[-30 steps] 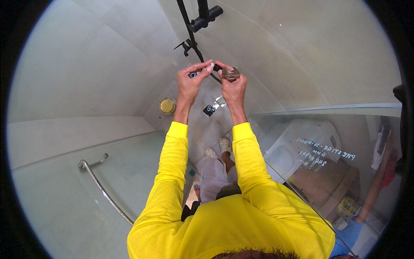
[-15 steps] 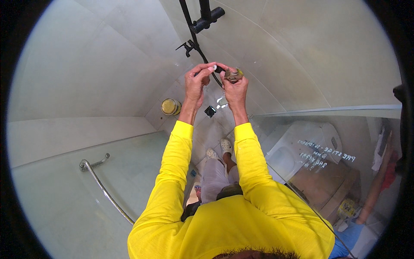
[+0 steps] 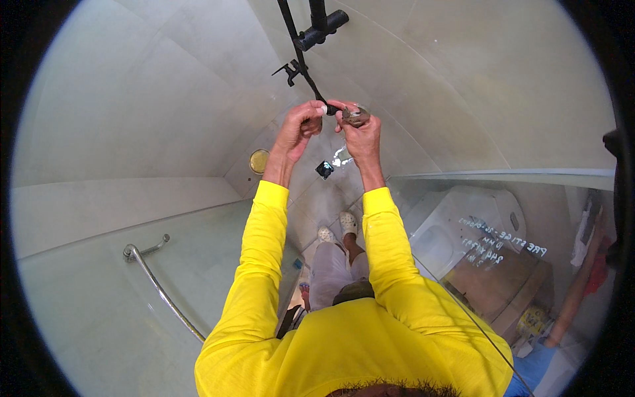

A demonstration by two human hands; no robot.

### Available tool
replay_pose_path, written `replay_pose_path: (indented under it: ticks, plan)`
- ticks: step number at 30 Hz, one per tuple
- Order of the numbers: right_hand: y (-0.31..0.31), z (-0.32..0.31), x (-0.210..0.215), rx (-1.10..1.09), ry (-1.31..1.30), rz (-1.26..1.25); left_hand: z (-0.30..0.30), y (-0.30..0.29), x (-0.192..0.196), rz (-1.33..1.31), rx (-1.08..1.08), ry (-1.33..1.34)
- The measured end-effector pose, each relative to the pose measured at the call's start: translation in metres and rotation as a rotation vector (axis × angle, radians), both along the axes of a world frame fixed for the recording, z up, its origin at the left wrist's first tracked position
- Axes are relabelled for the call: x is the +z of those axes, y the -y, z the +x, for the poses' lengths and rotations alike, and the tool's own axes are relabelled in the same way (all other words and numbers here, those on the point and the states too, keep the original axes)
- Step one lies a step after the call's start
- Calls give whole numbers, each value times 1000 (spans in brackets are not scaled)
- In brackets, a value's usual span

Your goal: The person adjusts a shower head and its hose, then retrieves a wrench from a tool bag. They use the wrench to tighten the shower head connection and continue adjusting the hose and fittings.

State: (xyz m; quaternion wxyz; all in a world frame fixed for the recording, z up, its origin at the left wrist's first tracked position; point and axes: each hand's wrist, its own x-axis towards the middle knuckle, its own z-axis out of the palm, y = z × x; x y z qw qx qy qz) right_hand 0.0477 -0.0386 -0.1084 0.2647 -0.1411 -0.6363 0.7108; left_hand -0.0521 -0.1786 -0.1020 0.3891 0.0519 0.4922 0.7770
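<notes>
My left hand (image 3: 297,133) is closed in a pinch on a small white piece (image 3: 324,110) at the end of a black tubular fitting (image 3: 333,110). Too little of the white piece shows to tell what it is. Right beside it, my right hand (image 3: 363,140) is closed, its fingers at the black fitting. A worn brownish-grey object (image 3: 356,117) sits in the same grip; its kind is unclear. Behind my hands a black hose or pipe (image 3: 311,81) runs down the wall. A black tap (image 3: 290,71) and a thick black shower fixture (image 3: 321,30) are farther up.
On the tiled floor are a round yellowish can (image 3: 258,161) and a dark square drain (image 3: 324,169). A glass panel with a chrome handle (image 3: 159,284) stands at the left. Beyond the right glass are a white toilet (image 3: 456,225), a brown cardboard box (image 3: 496,284) and another person's arm (image 3: 574,301).
My left hand and forearm have shifted slightly left and down, the fingers still pinched at the fitting. The right hand has turned a little, changing the angle of the brownish object.
</notes>
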Motion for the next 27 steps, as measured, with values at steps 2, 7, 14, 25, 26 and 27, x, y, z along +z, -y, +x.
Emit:
replay_pose_path:
  ticks: [2, 7, 14, 25, 26, 27]
  plan:
    - [0, 0, 0, 25, -8, 0, -2, 3, -1, 14, -38, 7]
    - [0, -4, -2, 75, -38, -50, -6, 7, -2, 39, -26, 14]
    - [4, -2, 3, 18, 77, 9, 4, -1, 9, -230, 184, -199]
    - [15, -8, -5, -46, 77, 189, 16, 5, 17, -566, 252, -893]
    - [15, -7, -5, -46, 58, 196, 17, 5, 17, -585, 247, -920]
    - [16, -7, -5, -49, 75, 193, 17, 5, 17, -588, 238, -956]
